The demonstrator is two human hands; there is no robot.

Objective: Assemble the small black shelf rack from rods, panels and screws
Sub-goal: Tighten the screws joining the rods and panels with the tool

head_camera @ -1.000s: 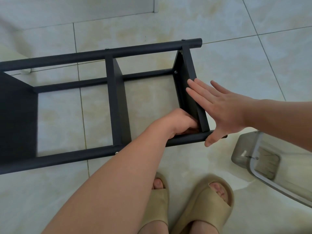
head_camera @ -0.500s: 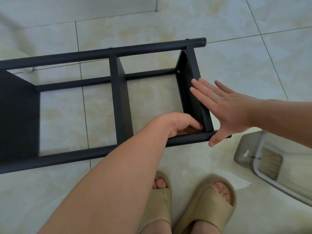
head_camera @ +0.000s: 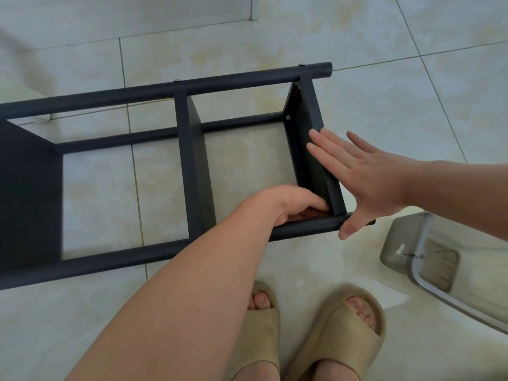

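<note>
Head view showed the small black metal shelf rack [head_camera: 96, 261] lying on its side on the pale glossy tiled floor [head_camera: 412, 92], probably so that its joints could be reached from above. The right grip [head_camera: 368, 182], a bare hand, lay released and flat against the outer face of the end panel [head_camera: 309, 105], thumb across the near rod [head_camera: 302, 228], seemingly to brace that panel square. The left grip [head_camera: 291, 207] was curled into the corner where that panel met the near rod, likely working a fastener. Whether it grasped anything I could not tell, since the fingertips were hidden. I counted three round black rods [head_camera: 110, 100] in sight, three flat black panels [head_camera: 192, 160] and three small silver screw heads [head_camera: 288, 117]. Near the rack's end sat one translucent grey plastic container [head_camera: 401, 243], and two beige foam sandals [head_camera: 264, 325] stood below.
</note>
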